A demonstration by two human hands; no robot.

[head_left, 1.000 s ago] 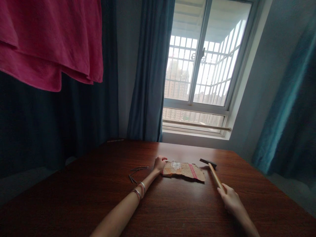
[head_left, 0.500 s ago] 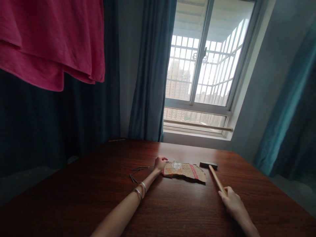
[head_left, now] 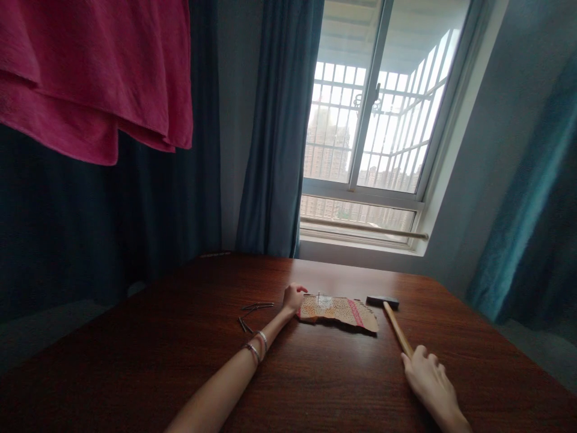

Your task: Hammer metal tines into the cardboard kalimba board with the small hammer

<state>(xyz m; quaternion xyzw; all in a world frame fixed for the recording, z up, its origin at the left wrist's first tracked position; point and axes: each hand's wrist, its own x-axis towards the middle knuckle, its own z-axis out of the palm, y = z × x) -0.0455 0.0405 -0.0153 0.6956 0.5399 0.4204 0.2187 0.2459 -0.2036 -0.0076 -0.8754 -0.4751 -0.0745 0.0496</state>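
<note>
A torn-edged piece of cardboard (head_left: 336, 313) with dotted markings and a pink stripe lies on the table. An upright nail (head_left: 319, 296) stands in it near its far edge, beside a whitish patch. My left hand (head_left: 294, 298) grips the cardboard's left end, fingers curled and partly hidden from view. To the right, my right hand (head_left: 430, 376) is closed around the wooden handle of a hammer (head_left: 396, 328). The dark hammer head is just right of the cardboard, apart from it. Several loose nails (head_left: 256, 306) lie left of my left hand.
The brown wooden table (head_left: 315, 385) reaches back to the wall under a barred window (head_left: 360, 150). A pink cloth (head_left: 99, 78) hangs at upper left. Blue curtains (head_left: 279, 132) hang beside the window, and another is at the right.
Both hands, the hammer and the cardboard hold nearly the same places. The whole view has shifted very slightly, and the right hand's grip on the handle looks a little changed.
</note>
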